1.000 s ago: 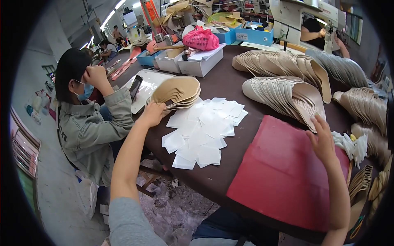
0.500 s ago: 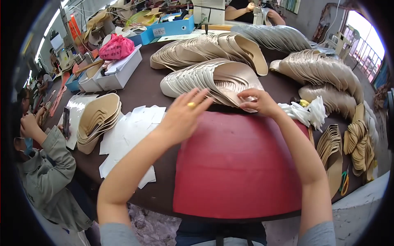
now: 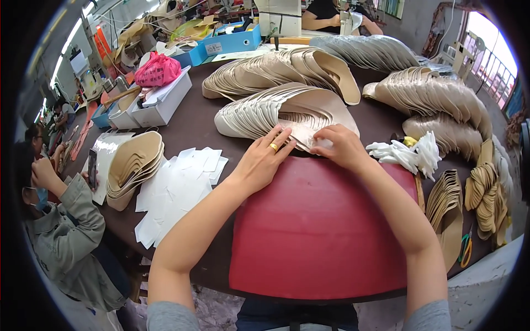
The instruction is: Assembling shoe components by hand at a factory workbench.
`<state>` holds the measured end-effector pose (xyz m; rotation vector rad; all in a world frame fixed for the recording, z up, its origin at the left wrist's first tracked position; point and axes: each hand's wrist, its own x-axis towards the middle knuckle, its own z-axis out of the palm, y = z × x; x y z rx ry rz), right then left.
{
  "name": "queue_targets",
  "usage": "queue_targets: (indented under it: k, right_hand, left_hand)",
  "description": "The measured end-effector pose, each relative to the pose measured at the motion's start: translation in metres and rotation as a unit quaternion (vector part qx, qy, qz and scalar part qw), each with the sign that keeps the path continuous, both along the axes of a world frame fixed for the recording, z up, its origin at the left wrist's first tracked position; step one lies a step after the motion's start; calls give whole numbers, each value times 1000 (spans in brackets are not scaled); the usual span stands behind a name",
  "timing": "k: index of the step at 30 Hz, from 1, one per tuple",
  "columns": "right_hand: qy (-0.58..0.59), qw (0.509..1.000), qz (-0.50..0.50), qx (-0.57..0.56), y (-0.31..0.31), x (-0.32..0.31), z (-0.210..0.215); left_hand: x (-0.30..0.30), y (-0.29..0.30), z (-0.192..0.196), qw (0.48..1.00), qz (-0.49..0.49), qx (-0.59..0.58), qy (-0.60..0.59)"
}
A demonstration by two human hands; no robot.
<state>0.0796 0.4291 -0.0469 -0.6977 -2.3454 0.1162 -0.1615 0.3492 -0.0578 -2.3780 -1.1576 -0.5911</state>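
Left hand (image 3: 259, 164), centre: fingers extended, fingertips against the near edge of a nested stack of metallic-beige shoe uppers (image 3: 248, 115). Right hand (image 3: 343, 148), apart, right of centre: fingers bent at the same edge; pinching or not, cannot tell. Stack: centre, beyond red mat (image 3: 320, 237), lower centre. White sheets (image 3: 179, 185), scattered: left of centre. White gloves (image 3: 425, 154): right. Pink plastic bag (image 3: 157, 70): upper left.

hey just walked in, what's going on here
A person is working with bare hands at a stack of nested, pale curved pieces on a dark table. The left hand is laid out flat at the stack's near edge; the right hand is curled there, its exact grip unclear. A red sheet lies in front of them, with loose white sheets to the left.
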Motion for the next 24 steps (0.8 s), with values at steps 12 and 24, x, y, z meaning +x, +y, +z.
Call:
queue_targets:
  k: [12,24]
  right_hand:
    - [168,967,-104,160,-38,-14,161]
    - [-148,924,285,-208,-170,-203,44]
  left_hand:
    - [-21,-60,5,944,-45,-169,-281]
    - [-171,-294,-6,886,217,-264,-313]
